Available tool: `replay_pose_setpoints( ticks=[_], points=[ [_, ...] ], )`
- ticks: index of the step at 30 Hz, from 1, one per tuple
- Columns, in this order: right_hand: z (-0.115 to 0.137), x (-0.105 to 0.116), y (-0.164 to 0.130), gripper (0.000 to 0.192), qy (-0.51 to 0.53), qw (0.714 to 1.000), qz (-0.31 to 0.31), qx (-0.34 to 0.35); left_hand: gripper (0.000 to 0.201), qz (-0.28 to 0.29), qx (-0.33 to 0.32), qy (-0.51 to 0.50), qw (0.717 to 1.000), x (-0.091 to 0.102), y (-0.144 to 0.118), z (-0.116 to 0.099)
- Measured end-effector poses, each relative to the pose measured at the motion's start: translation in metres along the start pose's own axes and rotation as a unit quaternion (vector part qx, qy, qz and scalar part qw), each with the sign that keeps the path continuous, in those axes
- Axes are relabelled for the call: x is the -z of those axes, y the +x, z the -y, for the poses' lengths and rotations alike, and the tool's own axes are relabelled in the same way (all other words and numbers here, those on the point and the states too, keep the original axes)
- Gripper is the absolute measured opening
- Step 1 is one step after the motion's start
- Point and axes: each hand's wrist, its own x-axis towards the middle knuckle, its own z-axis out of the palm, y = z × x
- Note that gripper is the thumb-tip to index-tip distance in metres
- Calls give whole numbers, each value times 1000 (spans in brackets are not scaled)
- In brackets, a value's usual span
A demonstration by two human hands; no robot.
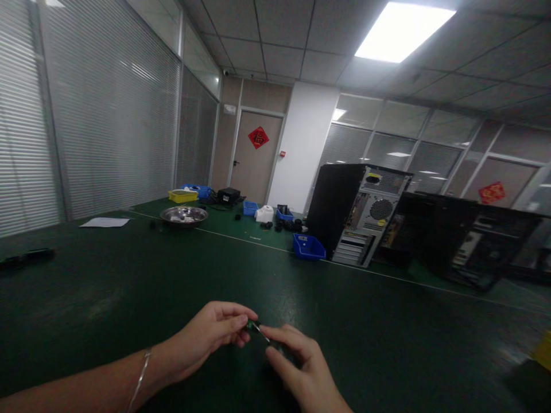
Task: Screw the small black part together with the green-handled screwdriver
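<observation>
Near the front of the table, my left hand (221, 327) pinches a small green piece (250, 324) between thumb and fingers; its exact kind is too small to make out. My right hand (299, 355) is closed around the dark handle of what looks like a screwdriver (262, 335). Its thin metal shaft points up and left, with the tip at the green piece. The fingers hide most of the handle. Both hands are just above the dark green tabletop (206, 269), close together.
A metal bowl (183, 215) and a white sheet (104, 222) lie at the far left. A blue bin (309, 246) stands beside a black computer tower (336, 206), with another opened case (473, 246) to its right. A dark object (28, 257) lies at the left edge.
</observation>
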Motion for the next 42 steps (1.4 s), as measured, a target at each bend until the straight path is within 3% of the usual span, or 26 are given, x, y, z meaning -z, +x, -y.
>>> replay_pose_setpoints(
  ticks=[12, 19, 23, 26, 29, 34, 37, 39, 42],
  points=[
    [1, -3, -1, 27, -33, 999, 2, -4, 26, -42, -26, 38, 998, -4, 0, 2],
    [-1, -2, -3, 29, 0, 999, -17, -27, 23, -60, -45, 35, 997, -4, 1, 5],
    [-3, -1, -4, 35, 12, 999, -25, -46, 20, -114, -54, 38, 991, -2, 4, 0],
    [-4, 0, -5, 40, 22, 997, -24, -68, 11, -190, -76, 28, 978, 14, 13, -13],
    [-5, 2, -6, 41, 35, 996, -19, -84, 5, -267, -105, 10, 958, 45, 24, -29],
    [-6, 3, -8, 43, 42, 995, -7, -95, 15, -414, -170, -21, 894, 102, 37, -44],
    [-5, 2, -8, 42, 44, 995, -5, -93, 15, -424, -163, -25, 890, 120, 41, -42],
    [-5, 2, -7, 41, 43, 995, -1, -90, 27, -413, -154, -25, 897, 126, 43, -39],
    [-4, 2, -8, 39, 42, 996, 5, -84, 30, -402, -147, -29, 903, 129, 44, -36]
  ],
)
